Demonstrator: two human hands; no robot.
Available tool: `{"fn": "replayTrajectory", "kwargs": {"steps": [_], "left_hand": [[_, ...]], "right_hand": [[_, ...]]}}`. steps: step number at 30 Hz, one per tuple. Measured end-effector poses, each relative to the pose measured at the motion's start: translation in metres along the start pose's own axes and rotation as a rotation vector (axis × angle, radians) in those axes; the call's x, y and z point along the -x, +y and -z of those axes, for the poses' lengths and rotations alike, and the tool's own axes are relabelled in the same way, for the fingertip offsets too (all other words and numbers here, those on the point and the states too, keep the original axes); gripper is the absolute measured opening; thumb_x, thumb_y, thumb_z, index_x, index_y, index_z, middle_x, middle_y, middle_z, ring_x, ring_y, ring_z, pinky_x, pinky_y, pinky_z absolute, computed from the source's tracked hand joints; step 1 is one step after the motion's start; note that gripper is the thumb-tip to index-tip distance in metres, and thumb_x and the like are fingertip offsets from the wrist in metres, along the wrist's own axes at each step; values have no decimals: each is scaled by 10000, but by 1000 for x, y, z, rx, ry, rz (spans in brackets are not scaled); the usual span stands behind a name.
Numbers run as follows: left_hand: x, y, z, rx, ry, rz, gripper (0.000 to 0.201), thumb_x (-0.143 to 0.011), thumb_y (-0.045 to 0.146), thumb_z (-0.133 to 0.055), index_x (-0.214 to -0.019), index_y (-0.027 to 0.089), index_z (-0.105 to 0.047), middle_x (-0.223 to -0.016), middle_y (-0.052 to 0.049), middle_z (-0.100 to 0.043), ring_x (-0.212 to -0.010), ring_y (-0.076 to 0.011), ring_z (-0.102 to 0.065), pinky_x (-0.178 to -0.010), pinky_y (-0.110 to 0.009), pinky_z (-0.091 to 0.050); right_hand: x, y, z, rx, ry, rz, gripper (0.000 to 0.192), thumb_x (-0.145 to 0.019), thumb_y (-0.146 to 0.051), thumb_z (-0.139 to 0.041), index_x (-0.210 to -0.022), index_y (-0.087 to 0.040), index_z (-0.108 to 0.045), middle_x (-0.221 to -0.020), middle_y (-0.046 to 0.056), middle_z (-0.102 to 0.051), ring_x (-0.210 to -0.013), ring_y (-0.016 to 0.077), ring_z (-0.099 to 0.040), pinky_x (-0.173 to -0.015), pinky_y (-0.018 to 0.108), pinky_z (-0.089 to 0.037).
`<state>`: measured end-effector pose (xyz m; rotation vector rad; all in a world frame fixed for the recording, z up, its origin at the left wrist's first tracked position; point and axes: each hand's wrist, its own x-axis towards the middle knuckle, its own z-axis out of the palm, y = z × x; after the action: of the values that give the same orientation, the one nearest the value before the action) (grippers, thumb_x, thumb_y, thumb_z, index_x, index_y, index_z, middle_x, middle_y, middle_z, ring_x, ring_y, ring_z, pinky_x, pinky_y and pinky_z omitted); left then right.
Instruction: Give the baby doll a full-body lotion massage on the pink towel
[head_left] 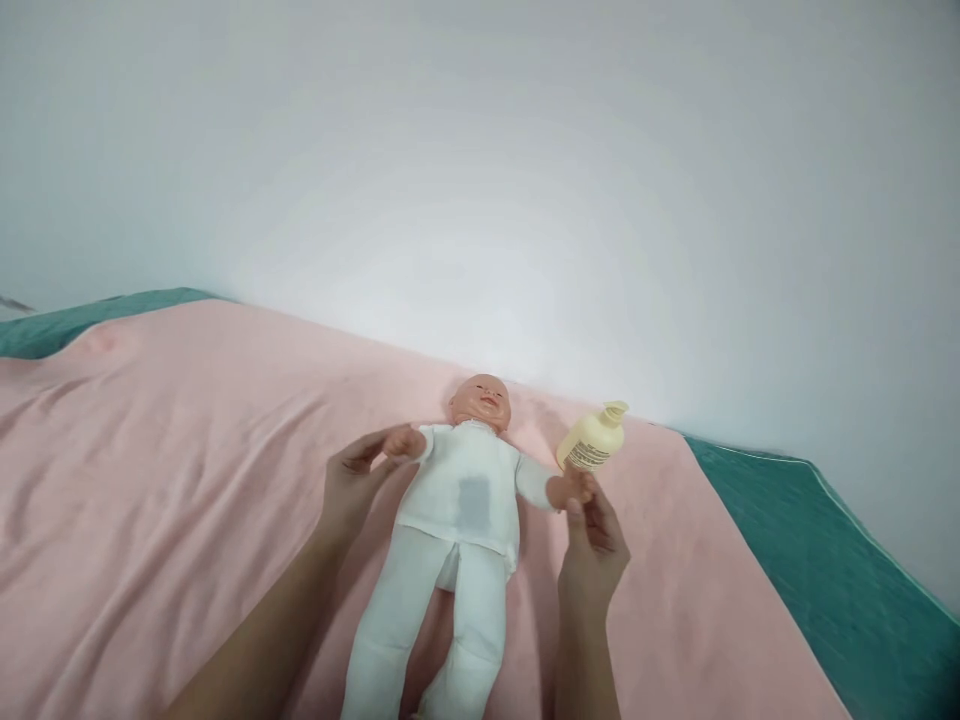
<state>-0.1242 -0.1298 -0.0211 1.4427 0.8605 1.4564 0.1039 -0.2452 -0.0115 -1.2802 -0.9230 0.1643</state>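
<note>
A baby doll [457, 520] in white clothes lies on its back on a pink cloth [165, 480], head toward the wall. My left hand [352, 485] holds the doll's right hand at the end of its outstretched arm. My right hand [592, 545] holds the doll's other hand between thumb and fingers. A small cream-yellow bottle [592, 440] with a pump-style cap lies on the cloth just beyond my right hand, tilted, close to it; whether it touches my fingers I cannot tell.
The pink cloth covers a teal bed surface [840, 560] that shows at the right and at the far left. A plain white wall [525, 180] rises directly behind the doll's head.
</note>
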Motion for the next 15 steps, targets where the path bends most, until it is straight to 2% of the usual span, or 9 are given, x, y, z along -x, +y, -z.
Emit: {"fn": "replayTrajectory", "kwargs": {"steps": [3,5,7,10,12,15], "left_hand": [[-8,-5,7,235,350,146,344,-760,351,-750,-1059,188,-705,-1134,-78,-694,-1087,-248,-637,-984,-392,-501],[-15,-14,13,387,502,226,244,-825,334,-694,-1021,189,-700,-1071,-62,-697,-1063,-197,-642,-993,-331,-492],[-20,-26,19,510,551,355,129,-879,295,-635,-916,185,-690,-917,-41,-695,-951,-155,-669,-940,-278,-517],[-26,-37,24,589,648,451,134,-931,260,-558,-883,186,-658,-831,-25,-668,-846,-115,-666,-886,-240,-530],[-26,-40,24,574,668,441,122,-930,270,-561,-912,189,-651,-847,-22,-667,-833,-107,-661,-878,-238,-527],[-24,-37,22,488,624,371,149,-892,300,-614,-976,184,-657,-914,-38,-678,-883,-120,-659,-895,-254,-514]], "right_hand": [[-11,18,13,-141,271,-198,484,-853,-438,-631,-1265,-188,-589,-1364,88,-543,-1274,254,-499,-1046,432,-452],[-17,40,24,-259,288,-327,560,-853,-501,-598,-1322,-203,-529,-1406,81,-501,-1274,239,-501,-1007,403,-492],[-21,65,33,-307,329,-443,585,-865,-547,-539,-1340,-206,-505,-1430,91,-474,-1256,231,-521,-944,366,-538],[-23,91,40,-351,380,-523,577,-851,-565,-533,-1307,-211,-526,-1449,105,-448,-1217,219,-556,-859,309,-571],[-22,94,39,-358,394,-516,594,-835,-579,-548,-1295,-204,-526,-1440,112,-456,-1172,213,-588,-818,308,-582],[-18,81,33,-327,427,-505,631,-795,-570,-612,-1293,-196,-512,-1404,118,-494,-1126,217,-614,-772,318,-582]]}}
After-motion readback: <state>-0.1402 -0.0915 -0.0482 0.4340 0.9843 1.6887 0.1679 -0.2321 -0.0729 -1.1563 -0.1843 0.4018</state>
